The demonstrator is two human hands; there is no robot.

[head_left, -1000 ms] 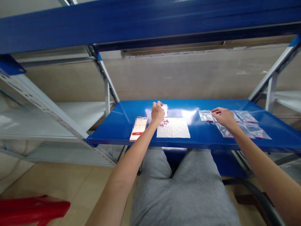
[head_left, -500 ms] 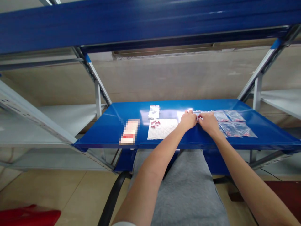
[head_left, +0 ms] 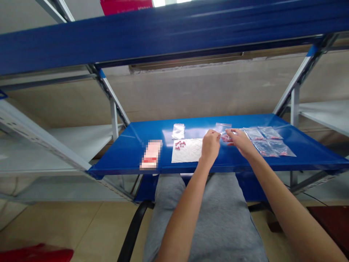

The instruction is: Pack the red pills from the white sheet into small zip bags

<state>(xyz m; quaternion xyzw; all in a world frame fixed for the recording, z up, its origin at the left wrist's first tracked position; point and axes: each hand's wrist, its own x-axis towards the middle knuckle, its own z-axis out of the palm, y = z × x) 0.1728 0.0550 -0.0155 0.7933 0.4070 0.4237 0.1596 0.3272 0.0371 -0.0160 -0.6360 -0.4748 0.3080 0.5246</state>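
Note:
A small clear zip bag (head_left: 223, 127) with red pieces in its lower part is between my hands, over the right half of the blue table. My left hand (head_left: 211, 144) is closed, its fingertips pinching the bag's left side. From the right, the fingers of my right hand (head_left: 240, 139) grip the bag near the red pieces, and they partly hide it. Several small red beads (head_left: 180, 145) lie on a white cloth (head_left: 188, 156) left of my left hand. Just right of my right hand, several filled clear bags (head_left: 268, 147) lie in rows.
A stack of clear bags (head_left: 178, 131) rests behind the cloth. At the left of the blue table (head_left: 117, 160) lies a blurred pink-and-white item (head_left: 151, 154). A blue shelf beam (head_left: 174, 34) crosses overhead, with slanted metal posts at both sides.
The zip bag has come into fuller view between my hands. My left hand has moved left and turned, drawing apart from my right hand. The camera view has tilted slightly upward.

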